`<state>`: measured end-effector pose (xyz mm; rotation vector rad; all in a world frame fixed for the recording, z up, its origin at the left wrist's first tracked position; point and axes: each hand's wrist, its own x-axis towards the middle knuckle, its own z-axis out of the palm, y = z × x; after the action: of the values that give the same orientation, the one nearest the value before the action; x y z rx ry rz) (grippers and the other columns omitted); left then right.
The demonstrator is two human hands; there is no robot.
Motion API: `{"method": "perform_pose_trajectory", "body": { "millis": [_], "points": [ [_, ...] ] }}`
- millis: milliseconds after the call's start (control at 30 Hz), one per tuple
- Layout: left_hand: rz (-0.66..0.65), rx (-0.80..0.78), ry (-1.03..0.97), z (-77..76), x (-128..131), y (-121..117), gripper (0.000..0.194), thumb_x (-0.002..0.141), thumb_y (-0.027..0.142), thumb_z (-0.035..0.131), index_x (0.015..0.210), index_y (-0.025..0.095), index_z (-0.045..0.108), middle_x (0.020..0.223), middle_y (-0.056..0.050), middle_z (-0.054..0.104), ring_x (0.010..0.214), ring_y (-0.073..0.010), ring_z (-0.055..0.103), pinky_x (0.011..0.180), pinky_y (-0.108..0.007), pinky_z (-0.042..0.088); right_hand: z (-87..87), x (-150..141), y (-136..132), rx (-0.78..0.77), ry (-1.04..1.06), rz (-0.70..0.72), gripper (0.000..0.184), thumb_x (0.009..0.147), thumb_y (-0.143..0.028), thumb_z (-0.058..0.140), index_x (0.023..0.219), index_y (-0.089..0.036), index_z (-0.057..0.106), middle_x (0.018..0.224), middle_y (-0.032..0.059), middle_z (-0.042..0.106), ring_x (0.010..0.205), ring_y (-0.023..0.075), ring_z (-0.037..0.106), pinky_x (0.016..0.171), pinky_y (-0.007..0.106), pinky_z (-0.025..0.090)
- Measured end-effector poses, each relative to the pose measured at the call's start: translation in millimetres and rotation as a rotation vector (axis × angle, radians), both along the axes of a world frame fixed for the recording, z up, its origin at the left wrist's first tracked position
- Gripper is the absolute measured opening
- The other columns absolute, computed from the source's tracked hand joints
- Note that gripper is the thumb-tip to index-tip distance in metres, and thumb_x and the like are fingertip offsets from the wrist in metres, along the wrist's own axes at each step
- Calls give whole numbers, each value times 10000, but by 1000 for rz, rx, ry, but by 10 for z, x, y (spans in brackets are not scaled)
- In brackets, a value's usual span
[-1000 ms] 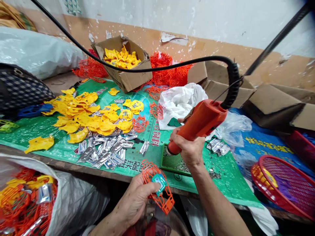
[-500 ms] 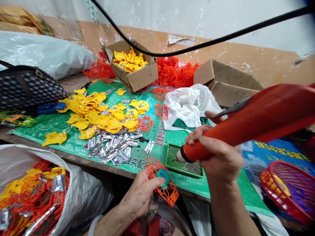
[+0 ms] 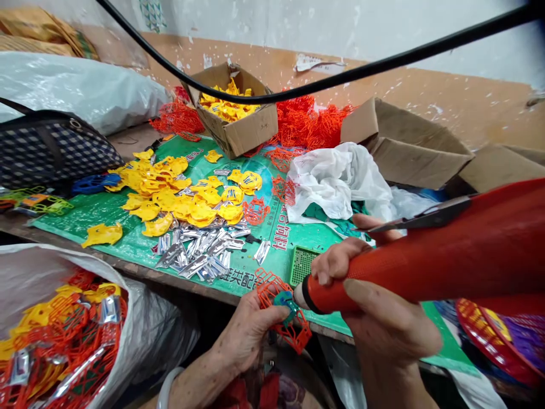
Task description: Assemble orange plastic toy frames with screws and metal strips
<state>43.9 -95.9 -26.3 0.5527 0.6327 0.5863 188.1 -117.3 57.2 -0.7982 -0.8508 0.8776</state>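
Note:
My left hand [image 3: 251, 318] pinches an orange plastic lattice frame [image 3: 298, 339] with a small teal plastic piece [image 3: 286, 307] lying on it under my thumb. My right hand [image 3: 374, 289] is wrapped round a red electric screwdriver [image 3: 409, 264], held nearly level. Its pale tip meets the teal piece, or hovers just beside it; the exact contact is too small to tell. Behind the tool's nose sits a green mesh tray [image 3: 303, 262], partly hidden by my right hand and the screwdriver.
Yellow plastic parts [image 3: 170, 193] and silver pieces [image 3: 200, 250] lie heaped on the green sheet. A carton [image 3: 251, 133] of yellow parts stands behind, near a white bag [image 3: 327, 176]. An open sack [image 3: 140, 318] fills the lower left. A black cable [image 3: 272, 97] hangs across the view.
My right hand has brought the screwdriver's tip from over the green tray down and toward me, to the teal piece. My left hand keeps its hold on the orange frame.

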Motion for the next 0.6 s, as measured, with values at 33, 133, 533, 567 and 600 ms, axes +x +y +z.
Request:
{"method": "perform_pose_trajectory", "body": {
  "millis": [33,133,533,567,600],
  "points": [
    [7,-7,1,-2,1,1,217,713,151,721,928,157,686,811,-42,688,714,-181,651,704,-302,517,-4,-3,0,-7,-7,-3,546,724,-166,721,1212,-364,577,747,-26,629,638,184,618,599,371,540],
    [18,-5,2,0,5,8,209,696,149,735,901,158,695,821,-36,688,729,-178,649,742,-305,507,-12,-13,6,-29,-18,-1,571,711,-175,733,1228,-348,562,738,-26,632,631,184,611,597,368,536],
    [9,68,105,-50,-19,17,248,652,226,793,881,162,725,813,-38,714,800,-229,666,776,-323,493,-44,-34,18,-33,-70,29,527,712,-219,758,1184,-327,552,734,-32,622,618,170,593,607,359,515],
    [7,68,107,-60,-20,11,254,651,234,796,882,159,724,804,-39,713,791,-228,667,767,-322,493,-55,-33,13,-37,-89,26,518,716,-229,756,1182,-323,551,732,-34,621,626,171,593,629,367,510],
    [5,66,110,-71,-21,5,258,649,238,800,881,157,723,794,-39,710,778,-224,668,757,-319,493,-68,-32,7,-40,-108,25,509,720,-237,752,1179,-318,549,731,-34,620,634,175,596,645,374,506]
  ]
}}
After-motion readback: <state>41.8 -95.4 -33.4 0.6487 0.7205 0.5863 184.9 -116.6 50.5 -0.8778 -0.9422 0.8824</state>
